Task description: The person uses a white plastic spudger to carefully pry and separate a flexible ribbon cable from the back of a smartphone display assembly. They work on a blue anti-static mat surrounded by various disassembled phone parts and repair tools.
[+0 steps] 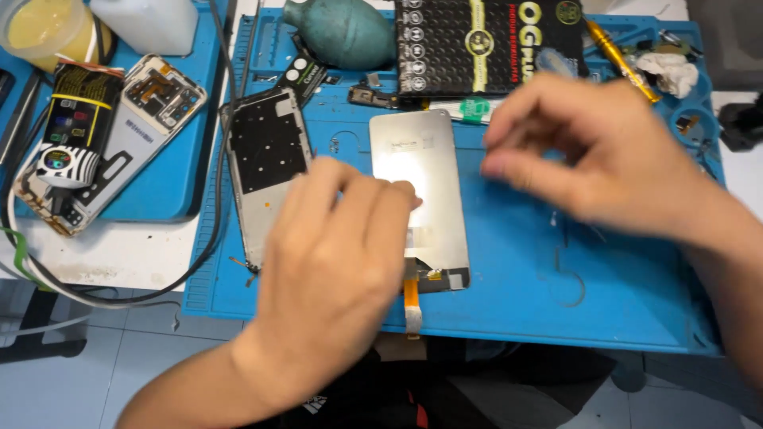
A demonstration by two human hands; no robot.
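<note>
A silver phone screen panel (pixel 425 171) lies back-up on the blue work mat (pixel 524 294), its orange flex cable (pixel 412 302) hanging over the front edge. My left hand (pixel 334 270) rests on the panel's left side, fingertips pressing its middle. My right hand (pixel 604 159) hovers just right of the panel's top, blurred, fingers loosely curled with nothing visible in them. A phone frame (pixel 265 171) lies to the left of my left hand.
A dismantled phone body (pixel 119 135) with a striped part lies on a second blue mat at the left. At the back are a green air blower (pixel 346 32), a black packet (pixel 485 44), a yellow tool (pixel 620 56), and a black cable (pixel 211 230).
</note>
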